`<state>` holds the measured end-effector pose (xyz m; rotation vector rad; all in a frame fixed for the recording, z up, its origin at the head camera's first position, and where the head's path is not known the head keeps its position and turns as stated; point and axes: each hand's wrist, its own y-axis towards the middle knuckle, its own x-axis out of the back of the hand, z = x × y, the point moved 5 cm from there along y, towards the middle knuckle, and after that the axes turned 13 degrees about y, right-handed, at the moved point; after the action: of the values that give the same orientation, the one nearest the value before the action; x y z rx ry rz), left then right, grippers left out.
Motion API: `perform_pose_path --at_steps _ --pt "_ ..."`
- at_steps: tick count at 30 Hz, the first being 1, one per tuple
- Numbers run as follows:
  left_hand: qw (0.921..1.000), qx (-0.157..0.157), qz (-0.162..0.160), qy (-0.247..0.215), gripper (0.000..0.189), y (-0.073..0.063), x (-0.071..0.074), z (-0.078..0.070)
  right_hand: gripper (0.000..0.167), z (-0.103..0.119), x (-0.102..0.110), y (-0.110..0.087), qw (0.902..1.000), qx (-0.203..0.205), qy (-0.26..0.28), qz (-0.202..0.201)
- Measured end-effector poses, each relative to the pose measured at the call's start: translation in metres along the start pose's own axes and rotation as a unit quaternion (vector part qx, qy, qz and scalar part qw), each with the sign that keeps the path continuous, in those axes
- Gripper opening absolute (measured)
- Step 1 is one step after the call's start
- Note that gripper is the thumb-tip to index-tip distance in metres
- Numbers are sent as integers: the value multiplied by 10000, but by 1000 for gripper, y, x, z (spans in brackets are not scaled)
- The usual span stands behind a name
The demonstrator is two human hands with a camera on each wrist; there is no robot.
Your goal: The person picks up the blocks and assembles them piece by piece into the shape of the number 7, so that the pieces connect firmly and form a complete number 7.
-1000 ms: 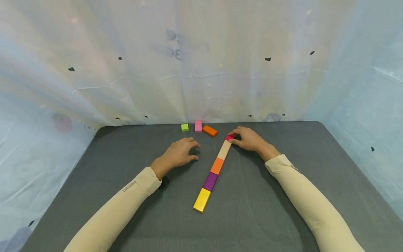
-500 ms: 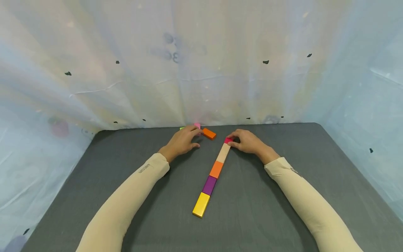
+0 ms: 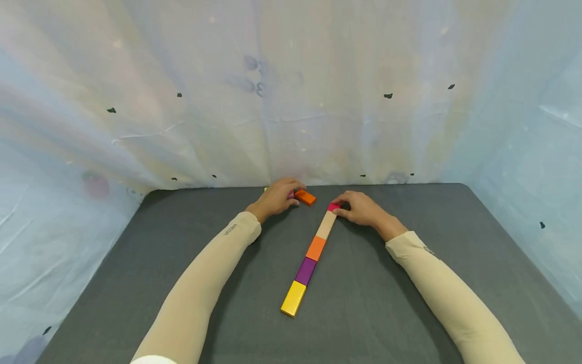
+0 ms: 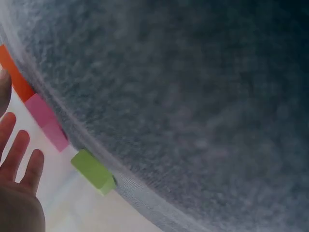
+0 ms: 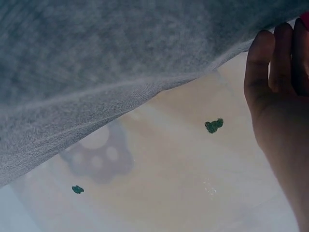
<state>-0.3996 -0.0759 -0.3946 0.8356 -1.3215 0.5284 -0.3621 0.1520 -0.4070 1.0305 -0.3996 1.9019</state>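
A straight slanting row of blocks lies on the dark cloth: yellow block (image 3: 293, 299), purple block (image 3: 305, 271), orange block (image 3: 316, 248), beige block (image 3: 326, 225) and red block (image 3: 334, 207) at the far end. My right hand (image 3: 361, 209) pinches the red block between thumb and fingers. At the table's back my left hand (image 3: 274, 197) reaches over the pink block (image 4: 47, 122), its fingers spread and fingertips near a second orange block (image 3: 306, 197). From the head view the left hand mostly hides the pink block and the green block (image 4: 93, 171).
The dark grey cloth (image 3: 386, 313) covers the table. Pale translucent sheeting (image 3: 318, 91) with dark marks hangs right behind the back edge, and more sheeting stands at both sides. The left forearm passes left of the block row.
My left hand has moved forward and slightly right, from beside the row to the loose blocks at the back. The right hand keeps its pinch on the red block. The row looks unchanged.
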Motion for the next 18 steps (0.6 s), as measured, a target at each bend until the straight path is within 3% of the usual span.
perform_pose_path --at_steps 5,11,18 --pt "9998 -156 113 -85 47 3 -1 1 38 -1 -1 0 10000 -69 -17 -13" --pt "9981 -155 469 -357 52 4 -1 0 37 2 3 0 10000 13 -46 -29" --pt "9935 -302 1006 -429 54 7 0 -13 37 4 5 -1 9999 -86 -76 -13"
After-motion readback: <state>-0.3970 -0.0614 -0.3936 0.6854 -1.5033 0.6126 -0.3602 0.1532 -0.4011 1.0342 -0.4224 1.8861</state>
